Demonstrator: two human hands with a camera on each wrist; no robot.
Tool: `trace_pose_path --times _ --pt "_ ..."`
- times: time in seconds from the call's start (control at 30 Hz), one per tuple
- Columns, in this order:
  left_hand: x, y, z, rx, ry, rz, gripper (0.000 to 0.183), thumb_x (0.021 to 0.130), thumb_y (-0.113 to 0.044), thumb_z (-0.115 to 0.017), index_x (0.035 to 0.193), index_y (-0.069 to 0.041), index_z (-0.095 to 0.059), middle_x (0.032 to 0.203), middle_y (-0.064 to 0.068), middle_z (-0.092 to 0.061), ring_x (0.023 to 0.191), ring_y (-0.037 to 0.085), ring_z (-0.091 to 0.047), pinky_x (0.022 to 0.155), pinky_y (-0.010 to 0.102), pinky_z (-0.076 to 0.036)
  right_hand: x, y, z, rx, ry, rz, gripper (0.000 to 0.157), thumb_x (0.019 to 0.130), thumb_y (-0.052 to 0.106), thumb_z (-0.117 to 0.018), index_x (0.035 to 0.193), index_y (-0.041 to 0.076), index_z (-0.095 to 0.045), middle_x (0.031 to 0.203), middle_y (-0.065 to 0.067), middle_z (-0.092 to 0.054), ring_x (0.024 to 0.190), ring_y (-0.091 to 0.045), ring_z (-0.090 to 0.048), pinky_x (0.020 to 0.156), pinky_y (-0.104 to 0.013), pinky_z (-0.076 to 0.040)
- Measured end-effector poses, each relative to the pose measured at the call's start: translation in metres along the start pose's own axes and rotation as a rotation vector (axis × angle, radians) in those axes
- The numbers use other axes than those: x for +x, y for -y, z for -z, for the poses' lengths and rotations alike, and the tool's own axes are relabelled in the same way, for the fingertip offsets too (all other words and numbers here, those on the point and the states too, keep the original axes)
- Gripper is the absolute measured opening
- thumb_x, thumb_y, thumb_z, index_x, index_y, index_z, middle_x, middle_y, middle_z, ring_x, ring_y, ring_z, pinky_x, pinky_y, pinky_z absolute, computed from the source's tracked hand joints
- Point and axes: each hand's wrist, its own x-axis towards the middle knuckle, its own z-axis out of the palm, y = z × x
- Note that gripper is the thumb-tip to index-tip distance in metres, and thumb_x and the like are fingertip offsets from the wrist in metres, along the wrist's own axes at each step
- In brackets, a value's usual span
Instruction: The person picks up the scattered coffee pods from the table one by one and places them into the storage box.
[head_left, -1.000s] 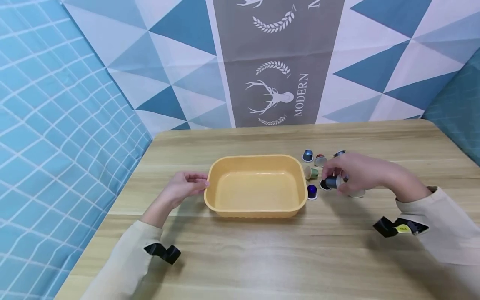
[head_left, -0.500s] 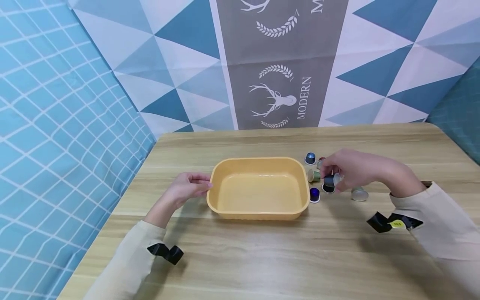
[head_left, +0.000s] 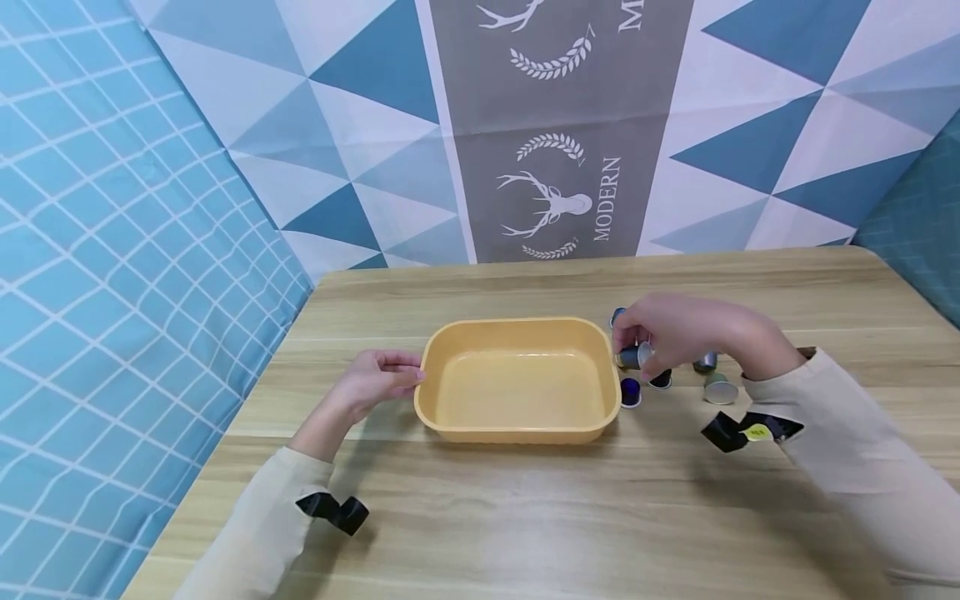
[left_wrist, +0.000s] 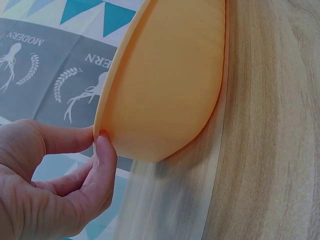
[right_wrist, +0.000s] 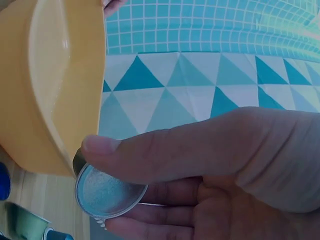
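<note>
A yellow plastic basin (head_left: 517, 392) sits on the wooden table. My left hand (head_left: 367, 385) pinches its left rim between thumb and fingers, as the left wrist view shows on the basin wall (left_wrist: 170, 75). At the opposite rim, my right hand (head_left: 686, 329) holds a dark coffee capsule (head_left: 628, 358) by thumb and fingers. Its round silver lid (right_wrist: 107, 192) faces the right wrist camera. Below that hand lie a purple-blue capsule (head_left: 631, 392) and a black capsule (head_left: 660, 380). A green capsule (right_wrist: 27, 223) shows in the right wrist view; in the head view the hand hides it.
Right of the group are a capsule with a pale lid (head_left: 720, 390) and a dark one (head_left: 705, 362). A blue capsule (head_left: 617, 316) peeks out behind the right hand. Patterned cloth (head_left: 555, 125) hangs behind the table (head_left: 525, 517), blue checked cloth (head_left: 112, 292) at the left.
My right hand has moved left with the dark capsule, from among the other capsules to the basin's right rim. The left hand keeps its grip on the basin, which stays in place.
</note>
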Motion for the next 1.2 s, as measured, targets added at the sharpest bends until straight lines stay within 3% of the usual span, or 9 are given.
trace_pose_path --times 0.47,0.77,1.2 --pt "0.000 0.003 0.004 -0.025 -0.002 0.016 0.040 0.090 -0.004 -0.063 0.125 0.011 -0.051 0.092 -0.001 -0.064 0.083 0.004 -0.063 0.077 0.019 -0.058 0.022 0.005 0.003 0.041 0.051 0.048 0.027 0.069 0.001 -0.078 0.091 0.010 -0.065 0.087 0.000 -0.065 0.078 -0.014 -0.053 0.073 -0.027 -0.051" --pt "0.002 0.007 0.004 -0.065 0.019 0.028 0.039 0.088 -0.005 -0.067 0.121 0.009 -0.052 0.093 -0.001 -0.064 0.083 0.004 -0.063 0.079 0.021 -0.058 0.040 0.005 0.000 0.064 0.105 0.076 0.030 0.070 0.002 -0.078 0.097 0.008 -0.065 0.095 -0.003 -0.067 0.088 -0.014 -0.059 0.087 -0.036 -0.055" --pt "0.005 0.006 0.003 -0.049 0.029 0.031 0.039 0.091 -0.005 -0.063 0.125 0.009 -0.050 0.095 -0.002 -0.061 0.084 0.005 -0.063 0.081 0.020 -0.058 0.065 0.002 -0.005 0.086 0.156 0.102 0.030 0.070 -0.001 -0.075 0.097 0.006 -0.065 0.095 -0.007 -0.068 0.089 -0.017 -0.061 0.085 -0.033 -0.054"
